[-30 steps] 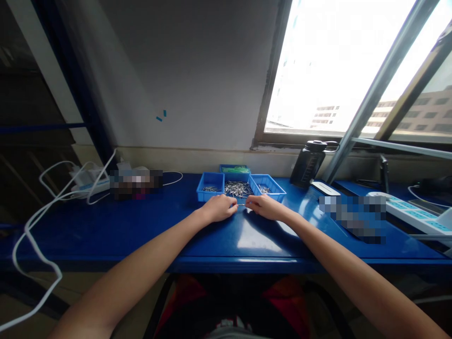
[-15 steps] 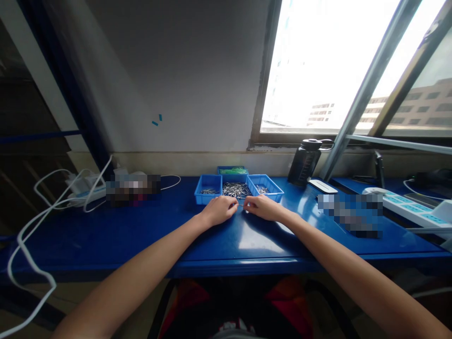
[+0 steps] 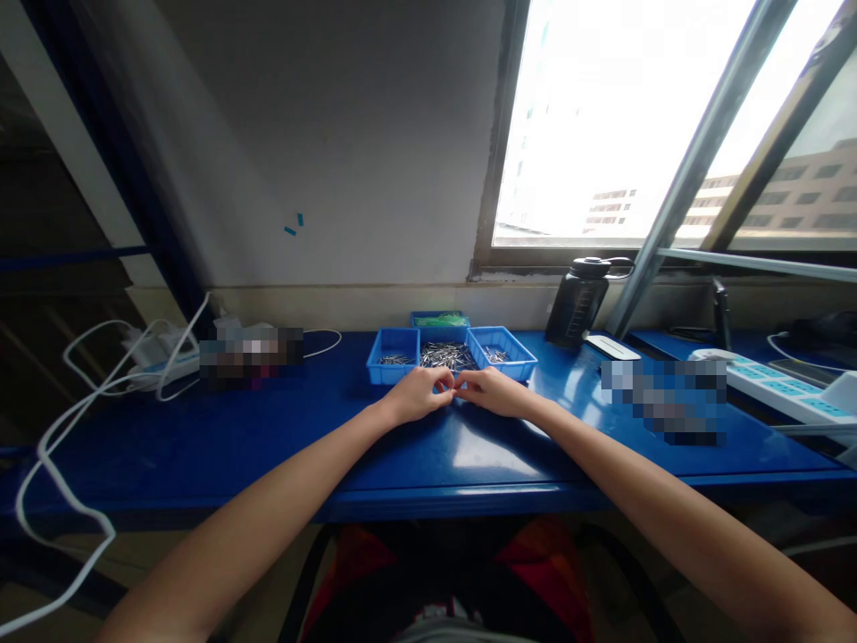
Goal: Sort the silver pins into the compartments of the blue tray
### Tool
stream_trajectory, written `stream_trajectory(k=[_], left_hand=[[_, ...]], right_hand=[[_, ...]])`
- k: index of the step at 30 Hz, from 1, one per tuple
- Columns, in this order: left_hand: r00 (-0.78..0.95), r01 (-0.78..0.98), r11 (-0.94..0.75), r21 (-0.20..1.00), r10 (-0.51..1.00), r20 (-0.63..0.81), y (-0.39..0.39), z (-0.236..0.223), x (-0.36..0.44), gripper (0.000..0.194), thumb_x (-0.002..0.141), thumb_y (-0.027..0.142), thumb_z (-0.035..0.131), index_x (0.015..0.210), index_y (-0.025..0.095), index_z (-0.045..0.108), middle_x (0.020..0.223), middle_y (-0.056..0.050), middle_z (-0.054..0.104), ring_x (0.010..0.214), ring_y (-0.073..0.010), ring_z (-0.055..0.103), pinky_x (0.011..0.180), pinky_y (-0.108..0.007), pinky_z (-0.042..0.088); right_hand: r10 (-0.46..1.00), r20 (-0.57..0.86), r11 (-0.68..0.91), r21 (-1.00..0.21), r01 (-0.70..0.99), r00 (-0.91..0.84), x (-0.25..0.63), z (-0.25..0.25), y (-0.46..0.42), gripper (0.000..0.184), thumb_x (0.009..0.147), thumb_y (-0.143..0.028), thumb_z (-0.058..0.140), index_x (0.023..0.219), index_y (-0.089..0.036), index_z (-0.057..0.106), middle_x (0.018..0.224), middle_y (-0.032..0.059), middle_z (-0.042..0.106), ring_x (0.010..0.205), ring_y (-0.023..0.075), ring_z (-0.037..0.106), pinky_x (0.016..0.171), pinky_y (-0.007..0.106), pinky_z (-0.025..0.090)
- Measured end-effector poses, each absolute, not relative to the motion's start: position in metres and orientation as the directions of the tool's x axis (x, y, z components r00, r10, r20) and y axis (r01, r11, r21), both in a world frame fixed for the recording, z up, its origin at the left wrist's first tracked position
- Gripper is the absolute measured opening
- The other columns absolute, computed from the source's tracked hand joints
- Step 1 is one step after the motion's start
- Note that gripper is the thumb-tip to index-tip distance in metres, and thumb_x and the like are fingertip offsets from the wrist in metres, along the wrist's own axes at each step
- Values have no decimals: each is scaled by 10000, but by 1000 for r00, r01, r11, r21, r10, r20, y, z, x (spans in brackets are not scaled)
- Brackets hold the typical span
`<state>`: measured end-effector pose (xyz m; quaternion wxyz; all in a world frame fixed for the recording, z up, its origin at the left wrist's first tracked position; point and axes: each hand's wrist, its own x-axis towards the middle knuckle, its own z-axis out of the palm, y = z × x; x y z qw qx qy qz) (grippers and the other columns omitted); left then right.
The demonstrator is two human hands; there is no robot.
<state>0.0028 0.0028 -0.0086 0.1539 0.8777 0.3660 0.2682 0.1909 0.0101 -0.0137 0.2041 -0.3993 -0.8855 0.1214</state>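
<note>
Left hand [image 3: 416,395] and right hand [image 3: 499,391] are held about fingertip-to-fingertip by the bins [image 3: 383,374], likely for reach; whether anything's pinched can't be told.

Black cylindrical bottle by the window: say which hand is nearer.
Right: the right hand is left of and in front of the black cylindrical bottle; the left hand is farther left.

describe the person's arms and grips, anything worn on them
The left arm and right arm are bare: no sleeves, watch or bracelet show. The left grip and right grip are ordinary ungloved hands. No markings or cables show on them; a thin ring would be too small to tell.
</note>
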Motion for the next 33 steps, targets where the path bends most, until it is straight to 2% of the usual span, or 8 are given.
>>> stream_trajectory(k=[7,17,27,33], left_hand=[[542,691,-624,365,781,309,5,-8,-2,182,762,349,494,797,187,568,709,3,619,639,-129,556,551,-206,383],[582,695,-653,300,756,298,7,-8,-3,254,803,414,447,822,211,599,742,0,636,662,-136,563,554,-203,368],[563,789,-605,106,781,269,4,-6,-4,305,844,360,349,862,209,613,787,-45,652,728,-196,597,602,-250,398],[593,766,-638,79,749,295,0,-5,-2,349,875,371,287,907,228,604,814,-41,653,774,-204,603,616,-255,404]], right_hand=[[740,291,673,-307,673,-607,194,-9,9,254,824,-362,445,934,-179,584,520,-37,515,466,77,436,494,189,301],[738,233,675,-257,692,-634,197,-9,12,220,830,-326,442,878,-184,603,563,-8,570,502,91,481,503,193,301],[745,246,666,-243,705,-620,201,-6,13,255,856,-300,390,836,-161,602,625,25,599,548,104,508,536,197,325],[759,199,647,-130,751,-620,200,-8,13,272,874,-311,358,847,-171,589,635,40,604,560,121,523,533,209,303]])
